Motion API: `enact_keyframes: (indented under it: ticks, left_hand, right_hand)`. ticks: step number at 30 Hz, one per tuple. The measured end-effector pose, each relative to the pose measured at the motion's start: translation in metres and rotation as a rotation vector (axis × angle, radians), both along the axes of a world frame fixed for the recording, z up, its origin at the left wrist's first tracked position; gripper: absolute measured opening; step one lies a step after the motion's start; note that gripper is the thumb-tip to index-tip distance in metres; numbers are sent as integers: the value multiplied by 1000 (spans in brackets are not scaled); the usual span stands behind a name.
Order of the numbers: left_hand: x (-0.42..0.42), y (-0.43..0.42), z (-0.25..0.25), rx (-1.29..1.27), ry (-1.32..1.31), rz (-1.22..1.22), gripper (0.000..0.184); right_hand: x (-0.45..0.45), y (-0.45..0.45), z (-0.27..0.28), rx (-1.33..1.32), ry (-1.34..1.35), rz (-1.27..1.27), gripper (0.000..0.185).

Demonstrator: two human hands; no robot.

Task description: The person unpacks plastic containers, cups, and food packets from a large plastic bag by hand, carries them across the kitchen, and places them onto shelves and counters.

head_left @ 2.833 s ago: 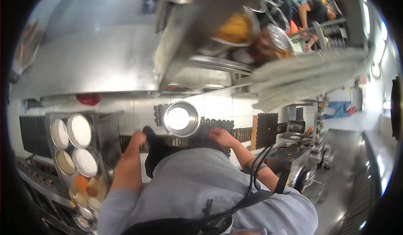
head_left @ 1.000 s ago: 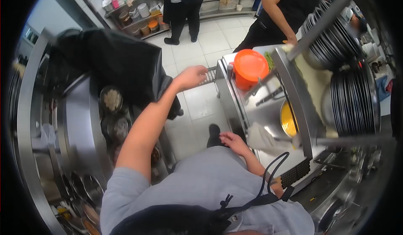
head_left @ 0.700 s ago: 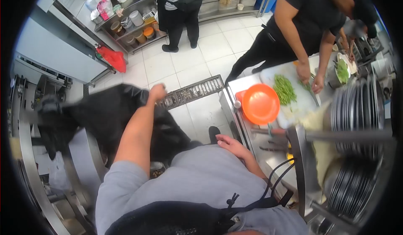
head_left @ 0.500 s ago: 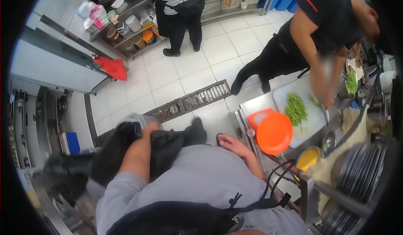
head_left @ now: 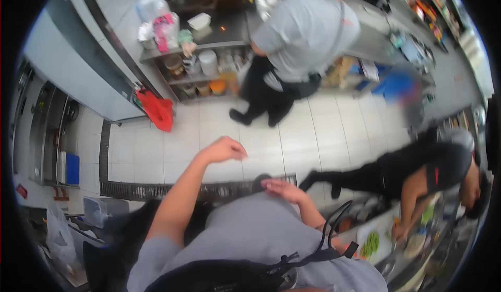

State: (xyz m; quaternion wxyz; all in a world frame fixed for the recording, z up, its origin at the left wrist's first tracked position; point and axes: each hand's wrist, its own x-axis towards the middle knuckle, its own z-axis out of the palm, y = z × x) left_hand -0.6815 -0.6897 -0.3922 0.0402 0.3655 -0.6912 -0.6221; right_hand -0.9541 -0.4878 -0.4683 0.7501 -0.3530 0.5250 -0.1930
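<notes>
The person's bare left hand (head_left: pixel 224 149) hangs in the air above the white tiled floor (head_left: pixel 229 130), its fingers loosely bent and unclosed. The bare right hand (head_left: pixel 286 190), well apart from the left, sits at the front of the person's plain grey shirt (head_left: pixel 250 227) with fingers loosely extended (whether they press on the cloth, I cannot tell). Just beyond the right fingertips shows a dark rounded shape (head_left: pixel 259 182), and a long dark slatted floor drain (head_left: pixel 141 190) crosses the white tiles below the left hand.

At lower left, a clear plastic box (head_left: pixel 106 212) stands near a thin translucent white plastic bag (head_left: pixel 56 232); farther up are an upright blue panel (head_left: pixel 72 168) and a bright red plastic bag (head_left: pixel 157 110). A person in a light grey top and black trousers (head_left: pixel 313 39) stands beside steel shelving holding a white cylindrical tub (head_left: pixel 209 62). On the right, a co-worker in black (head_left: pixel 441 169) bends over a white cutting board (head_left: pixel 385 232) bearing chopped green vegetables (head_left: pixel 371 244), a hand (head_left: pixel 401 231) just beside them, its grip too blurred to read.
</notes>
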Motion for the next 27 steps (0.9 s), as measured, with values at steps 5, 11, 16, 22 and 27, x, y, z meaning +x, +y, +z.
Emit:
enact_keyframes:
  ticks: [5,11,16,22,27]
  left_hand:
    - [67,-46,178,-199,458,-147,20]
    - [150,-57,268,-628,755,-100,26]
    - [188,-53,282,-830,767,316,29]
    - [284,-66,262,-1029,852,324,22]
    - [401,-21,292,-1023,580,364,22]
  right_hand:
    - [47,-160,-17,75,-68,329,45]
    - [166,-363,-19,-41,-76,869,52]
    - [296,-462,1,-216,-109,1171,54]
    - [440,-483,10,-345,-65,1448,46]
    - [529,-469,3,-415,-36,1743,42]
